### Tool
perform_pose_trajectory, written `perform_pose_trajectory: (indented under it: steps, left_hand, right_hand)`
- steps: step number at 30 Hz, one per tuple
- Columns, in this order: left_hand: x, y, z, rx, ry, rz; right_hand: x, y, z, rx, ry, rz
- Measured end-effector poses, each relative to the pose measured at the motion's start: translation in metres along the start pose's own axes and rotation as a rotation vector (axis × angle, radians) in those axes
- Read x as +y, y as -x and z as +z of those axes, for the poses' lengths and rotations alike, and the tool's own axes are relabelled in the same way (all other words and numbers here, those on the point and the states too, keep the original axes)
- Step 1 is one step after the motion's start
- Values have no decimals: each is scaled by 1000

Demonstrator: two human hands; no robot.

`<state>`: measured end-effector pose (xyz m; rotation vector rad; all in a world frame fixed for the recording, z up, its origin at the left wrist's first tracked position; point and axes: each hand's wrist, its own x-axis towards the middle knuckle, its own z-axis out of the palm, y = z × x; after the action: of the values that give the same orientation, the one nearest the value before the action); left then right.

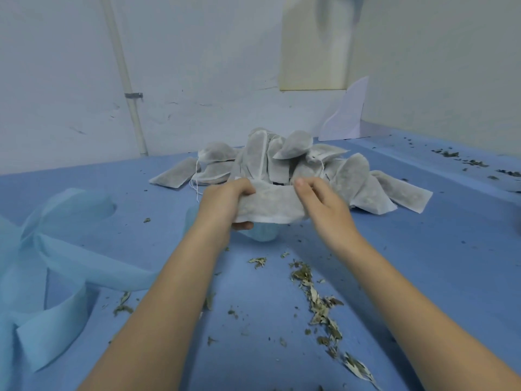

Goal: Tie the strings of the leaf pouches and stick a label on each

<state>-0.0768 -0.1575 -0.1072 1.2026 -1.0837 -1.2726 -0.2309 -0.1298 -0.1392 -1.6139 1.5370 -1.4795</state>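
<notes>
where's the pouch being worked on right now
In the head view the pouch is at centre, held between the left hand and right hand, just in front of the pile of pouches.

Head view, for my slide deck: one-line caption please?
Both hands, left and right, hold a leaf pouch before the pouch pile on the blue table.

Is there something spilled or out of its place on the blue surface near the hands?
Yes. Dried leaf bits lie loose on the blue surface near the right forearm, and more crumbs at the far right edge. They look spilled from pouches. The pouch pile is heaped untidily.
</notes>
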Motion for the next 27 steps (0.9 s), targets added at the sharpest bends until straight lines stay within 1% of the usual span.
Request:
perform_pose_trajectory:
  steps: [2, 4, 7, 8, 9, 10, 11, 12, 14, 16, 17, 18, 19, 21, 22, 23, 25, 27]
  left_hand:
    - [-1, 4, 4, -69, -68, -27]
    - [-3, 5, 9, -62, -252, 27]
    - [-7, 5, 13, 64, -735, 285]
    - [-6, 8, 14, 75, -797, 389]
    - [-3, 12, 15, 43, -799, 478]
    - [1, 16, 15, -23, -783, 536]
    - [5, 20, 15, -107, -780, 564]
    - [7, 23, 16, -192, -828, 570]
    - [10, 26, 17, -303, -1039, 564]
    - [11, 25, 18, -316, -1265, 576]
    - [12, 23, 18, -301, -1334, 596]
    - [11, 22, 18, -285, -1357, 622]
    - [11, 21, 17, -266, -1332, 631]
    - [13, 22, 13, -220, -1218, 582]
    - [14, 21, 11, -178, -1179, 573]
    - [15, 20, 9, -136, -1160, 577]
    - [16, 16, 6, -117, -1127, 577]
    - [14, 15, 6, -175, -1042, 556]
  right_hand:
    - [2, 0, 2, 49, 0, -8]
    - [4, 0, 4, 101, 6, -34]
    - [3, 0, 5, 125, 15, -59]
    - [2, 0, 6, 126, 6, -66]
    - [1, 0, 6, 126, -9, -69]
    - [0, 1, 6, 123, -18, -67]
    - [0, 1, 7, 121, -16, -61]
    - [0, 1, 6, 122, -7, -49]
    - [-2, 2, 6, 124, -4, -18]
    - [-3, 3, 7, 98, -9, 16]
    - [-4, 3, 7, 69, -10, 37]
    - [-5, 3, 8, 35, -37, 64]
    - [-6, 3, 9, 3, -109, 101]
    - [-11, 2, 7, -74, -377, 174]
    - [-13, 2, 5, -120, -506, 181]
    - [-13, 2, 2, -164, -575, 167]
    - [-13, 2, 1, -228, -594, 129]
    - [-14, 3, 2, -249, -584, 97]
